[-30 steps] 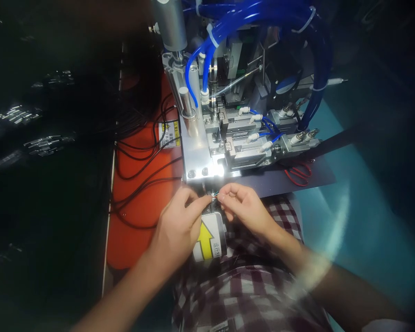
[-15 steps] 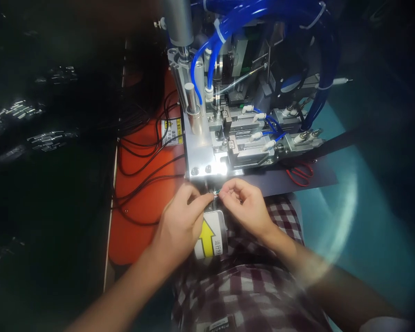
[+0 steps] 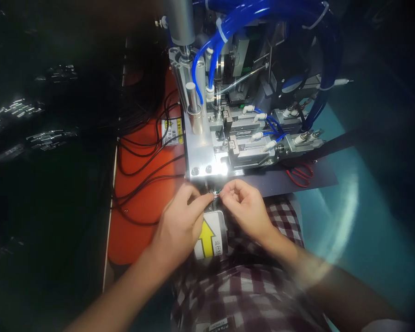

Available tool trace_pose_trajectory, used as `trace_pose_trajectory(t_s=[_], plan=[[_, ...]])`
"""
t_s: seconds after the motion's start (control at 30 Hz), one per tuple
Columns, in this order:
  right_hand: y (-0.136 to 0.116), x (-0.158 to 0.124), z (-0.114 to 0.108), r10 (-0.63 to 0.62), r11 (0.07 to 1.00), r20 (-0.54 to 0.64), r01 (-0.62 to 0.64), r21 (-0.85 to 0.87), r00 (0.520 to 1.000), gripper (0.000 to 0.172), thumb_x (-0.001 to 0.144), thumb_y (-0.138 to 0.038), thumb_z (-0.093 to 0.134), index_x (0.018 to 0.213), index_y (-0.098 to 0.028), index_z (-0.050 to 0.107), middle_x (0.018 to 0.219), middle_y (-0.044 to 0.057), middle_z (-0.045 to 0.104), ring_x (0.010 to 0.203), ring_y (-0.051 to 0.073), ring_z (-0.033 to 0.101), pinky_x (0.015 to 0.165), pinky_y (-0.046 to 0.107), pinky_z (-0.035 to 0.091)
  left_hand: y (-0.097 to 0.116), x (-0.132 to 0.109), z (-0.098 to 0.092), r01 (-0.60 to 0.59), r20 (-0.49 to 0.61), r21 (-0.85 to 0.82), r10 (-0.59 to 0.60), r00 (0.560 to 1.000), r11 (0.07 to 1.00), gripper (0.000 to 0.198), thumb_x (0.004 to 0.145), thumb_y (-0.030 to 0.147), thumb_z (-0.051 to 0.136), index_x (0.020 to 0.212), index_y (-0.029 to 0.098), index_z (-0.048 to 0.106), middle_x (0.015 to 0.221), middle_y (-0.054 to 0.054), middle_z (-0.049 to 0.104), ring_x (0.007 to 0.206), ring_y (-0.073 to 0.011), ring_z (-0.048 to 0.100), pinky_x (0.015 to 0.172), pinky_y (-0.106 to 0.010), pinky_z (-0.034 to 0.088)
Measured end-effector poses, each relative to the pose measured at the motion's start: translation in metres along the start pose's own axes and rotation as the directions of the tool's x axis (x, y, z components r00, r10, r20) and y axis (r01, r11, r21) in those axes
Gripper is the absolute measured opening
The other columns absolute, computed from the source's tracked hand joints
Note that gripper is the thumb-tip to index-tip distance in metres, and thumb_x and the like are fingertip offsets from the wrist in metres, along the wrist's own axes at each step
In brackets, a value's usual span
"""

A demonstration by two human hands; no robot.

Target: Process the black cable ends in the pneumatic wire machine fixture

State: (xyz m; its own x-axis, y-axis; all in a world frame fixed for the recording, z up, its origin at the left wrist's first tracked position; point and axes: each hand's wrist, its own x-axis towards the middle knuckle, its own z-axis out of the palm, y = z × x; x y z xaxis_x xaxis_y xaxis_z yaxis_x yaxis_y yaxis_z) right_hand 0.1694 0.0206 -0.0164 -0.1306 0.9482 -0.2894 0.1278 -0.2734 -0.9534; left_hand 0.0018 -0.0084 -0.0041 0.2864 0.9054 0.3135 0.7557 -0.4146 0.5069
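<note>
My left hand and my right hand meet fingertip to fingertip just below the bright metal base plate of a small machine. Both pinch a tiny bundle of thin coloured wire ends between thumb and forefinger. The wire ends are too small to make out further. Under my hands sits a white label with a yellow arrow, above my checked shirt.
The machine carries pneumatic cylinders, white fittings and blue air hoses. Black cables loop over an orange surface at left. Red-handled scissors lie on a dark strip at right, beside a teal tabletop.
The view has shifted slightly, so the machine sits a little further right in the picture. My hands keep the same pinch on the wire ends, with the right fingers curled a little tighter.
</note>
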Motion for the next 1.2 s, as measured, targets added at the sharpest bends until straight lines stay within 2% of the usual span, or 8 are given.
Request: trace_pose_trajectory(t_s=[0.17,0.23,0.43,0.7,0.9,1.0,1.07,1.2], plan=[[-0.011,0.002,-0.002,0.235,0.965,0.099,-0.245,0.096,0.967,0.014,0.075,-0.025,0.058,0.065,-0.018,0.052,0.046,-0.009,0.038,0.041,0.006,0.031,0.039,0.020,0.022,0.000,0.001,-0.001,-0.012,-0.009,0.005,0.012,1.000,1.000,0.027,0.085,0.004,0.049,0.102,0.014,0.068,0.082,-0.004,0.053,0.072,-0.0127,0.054,0.063,-0.023,0.051],[-0.011,0.001,-0.005,0.218,0.968,0.112,-0.230,0.098,0.969,0.014,0.076,-0.028,0.060,0.068,-0.017,0.054,0.048,-0.008,0.042,0.041,0.006,0.033,0.040,0.020,0.024,0.000,0.001,-0.001,-0.019,-0.013,0.008,0.019,1.000,1.000,0.027,0.085,0.004,0.049,0.102,0.014,0.068,0.082,-0.004,0.053,0.073,-0.0129,0.055,0.063,-0.024,0.051],[-0.009,-0.003,-0.004,0.029,1.000,-0.032,-0.029,0.003,0.999,0.016,0.077,-0.032,0.064,0.076,-0.016,0.060,0.059,-0.004,0.050,0.046,0.007,0.037,0.042,0.021,0.028,0.000,0.001,0.000,-0.017,-0.013,0.012,0.017,1.000,1.000,0.030,0.084,0.002,0.046,0.102,0.015,0.068,0.082,-0.004,0.053,0.074,-0.0131,0.055,0.064,-0.024,0.051],[-0.012,-0.001,0.000,0.116,0.991,-0.004,-0.115,0.064,0.993,0.017,0.074,-0.031,0.066,0.070,-0.016,0.059,0.053,-0.006,0.046,0.044,0.006,0.034,0.041,0.021,0.025,0.001,0.002,-0.001,-0.019,-0.012,0.004,0.019,1.000,1.000,0.030,0.084,0.002,0.047,0.102,0.015,0.067,0.082,-0.004,0.053,0.073,-0.0126,0.054,0.064,-0.024,0.051],[-0.009,-0.002,-0.002,0.093,0.995,0.008,-0.093,0.041,0.996,0.013,0.077,-0.028,0.062,0.072,-0.017,0.058,0.055,-0.006,0.045,0.046,0.007,0.034,0.042,0.021,0.026,0.000,0.001,0.000,-0.016,-0.021,-0.005,0.016,1.000,1.000,0.030,0.084,0.002,0.046,0.102,0.015,0.067,0.082,-0.004,0.053,0.072,-0.0125,0.055,0.063,-0.023,0.051],[-0.004,-0.004,0.000,0.022,1.000,-0.007,-0.022,-0.022,1.000,0.015,0.080,-0.030,0.060,0.073,-0.017,0.057,0.057,-0.005,0.047,0.047,0.008,0.038,0.044,0.022,0.030,0.000,0.001,0.001,-0.018,-0.025,-0.011,0.018,1.000,1.000,0.030,0.084,0.002,0.046,0.101,0.013,0.068,0.081,-0.004,0.053,0.072,-0.0126,0.054,0.063,-0.023,0.051],[-0.001,-0.007,0.002,-0.100,0.988,-0.017,0.098,-0.123,0.995,0.014,0.083,-0.030,0.058,0.076,-0.018,0.057,0.058,-0.004,0.048,0.049,0.010,0.041,0.046,0.024,0.034,0.001,0.002,0.001,-0.020,-0.028,-0.005,0.020,0.999,1.000,0.029,0.084,0.002,0.046,0.101,0.014,0.068,0.081,-0.004,0.053,0.072,-0.0126,0.054,0.062,-0.023,0.051],[0.000,-0.009,0.004,-0.373,0.852,0.003,0.344,-0.396,0.928,0.012,0.087,-0.026,0.055,0.079,-0.019,0.060,0.062,-0.001,0.053,0.055,0.012,0.047,0.056,0.026,0.039,0.001,0.002,0.000,-0.032,-0.041,0.023,0.033,0.999,0.999,0.028,0.085,0.003,0.047,0.101,0.013,0.068,0.080,-0.004,0.053,0.070,-0.0124,0.054,0.060,-0.022,0.050]])
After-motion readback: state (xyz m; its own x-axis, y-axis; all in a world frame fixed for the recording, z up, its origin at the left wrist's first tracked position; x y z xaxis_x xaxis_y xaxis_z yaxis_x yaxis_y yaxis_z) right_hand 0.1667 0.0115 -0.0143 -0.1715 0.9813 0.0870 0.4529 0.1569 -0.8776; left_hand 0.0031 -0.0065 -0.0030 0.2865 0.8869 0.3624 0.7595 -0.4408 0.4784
